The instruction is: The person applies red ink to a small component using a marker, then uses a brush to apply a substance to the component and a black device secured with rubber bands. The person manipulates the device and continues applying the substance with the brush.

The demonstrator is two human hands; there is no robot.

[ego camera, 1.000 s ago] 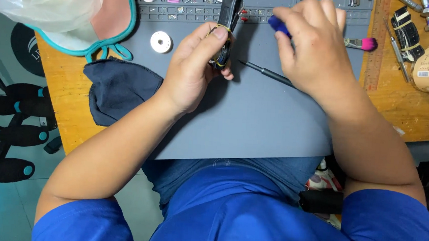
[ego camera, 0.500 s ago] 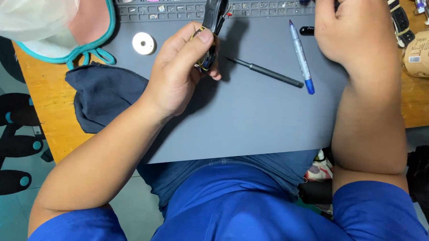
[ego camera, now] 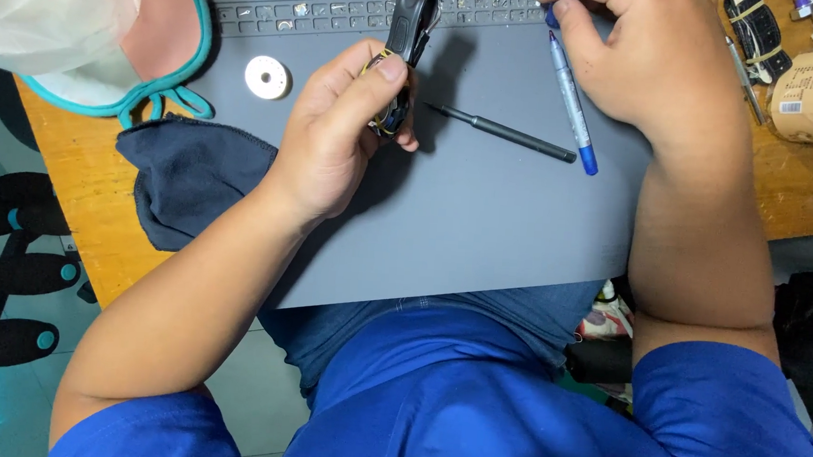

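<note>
left hand (ego camera: 337, 135) grip clamps upright black key fob (ego camera: 407, 40); right hand (ego camera: 652, 65) pinches blue pen (ego camera: 572, 102).

Right hand (ego camera: 652, 65) now back on the blue pen's (ego camera: 572, 102) upper end, fingertips touching.

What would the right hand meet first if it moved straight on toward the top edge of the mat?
Probably the mat's compartment strip; the right hand already touches a blue-tipped tool there. Depth is unclear.
</note>
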